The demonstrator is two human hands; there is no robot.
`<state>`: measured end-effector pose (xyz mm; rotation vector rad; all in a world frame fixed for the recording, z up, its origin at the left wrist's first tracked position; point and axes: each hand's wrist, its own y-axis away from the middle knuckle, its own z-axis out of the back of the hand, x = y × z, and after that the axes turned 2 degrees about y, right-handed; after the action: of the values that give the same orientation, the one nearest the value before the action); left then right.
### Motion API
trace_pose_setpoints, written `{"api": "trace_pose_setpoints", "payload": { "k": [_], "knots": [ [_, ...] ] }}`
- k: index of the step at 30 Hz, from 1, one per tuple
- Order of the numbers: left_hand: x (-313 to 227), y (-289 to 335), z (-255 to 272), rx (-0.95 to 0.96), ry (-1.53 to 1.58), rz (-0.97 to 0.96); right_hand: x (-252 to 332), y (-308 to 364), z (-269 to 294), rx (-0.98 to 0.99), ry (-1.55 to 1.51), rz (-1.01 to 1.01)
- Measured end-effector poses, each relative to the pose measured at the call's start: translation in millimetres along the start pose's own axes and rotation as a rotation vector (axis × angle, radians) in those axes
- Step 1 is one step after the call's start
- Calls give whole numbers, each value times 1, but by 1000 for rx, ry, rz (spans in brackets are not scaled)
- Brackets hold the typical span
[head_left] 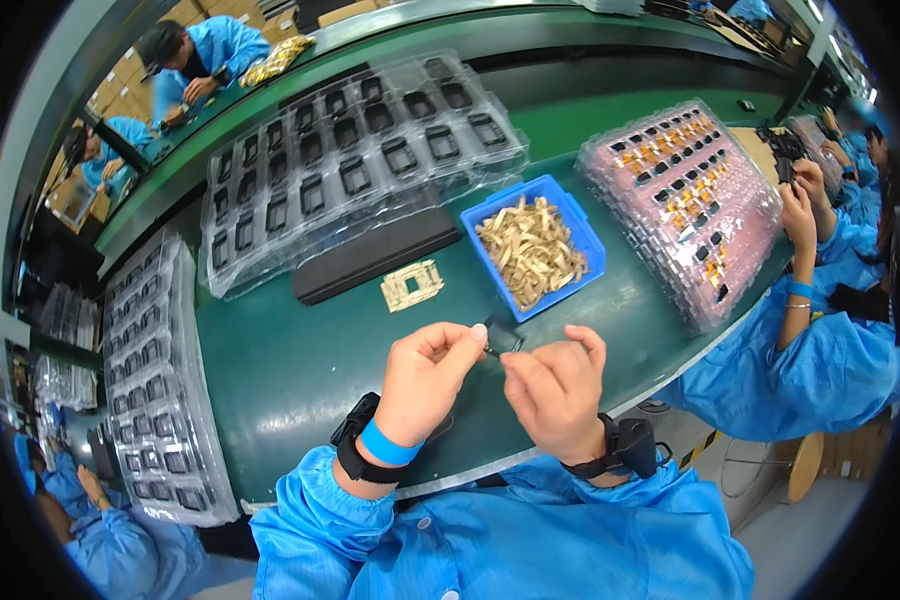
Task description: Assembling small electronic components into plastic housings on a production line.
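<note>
Over the green table, my left hand (432, 375) pinches a small black rectangular frame (503, 337) between thumb and fingers. From the other side, my right hand (558, 392) has its thumb and index finger pressed together at the frame's lower edge. Whether a tiny piece sits in that right pinch is hidden. Just beyond the hands stands a blue bin (595, 262), heaped with beige strips (530, 250). To its left lies a flat cream cut-out plate (412, 286) on the table.
A stack of clear trays with black frames (360, 165) rests behind a long black box (375, 255). More clear trays (155, 380) line the left side. Pink trays (680, 200) holding black and orange parts stand right. A co-worker in blue (790, 340) sits close at right.
</note>
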<state>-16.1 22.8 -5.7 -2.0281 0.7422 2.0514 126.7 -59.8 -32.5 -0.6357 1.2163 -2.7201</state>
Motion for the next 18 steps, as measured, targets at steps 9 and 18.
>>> {"api": "trace_pose_setpoints", "payload": {
  "k": [9, 18],
  "knots": [
    [15, 32, 39, -89, 137, 23, 10, -26, 4, 294, -467, -457],
    [32, 62, 59, -187, -82, -59, 15, -24, -12, 787, -785, -811]
  ]
}}
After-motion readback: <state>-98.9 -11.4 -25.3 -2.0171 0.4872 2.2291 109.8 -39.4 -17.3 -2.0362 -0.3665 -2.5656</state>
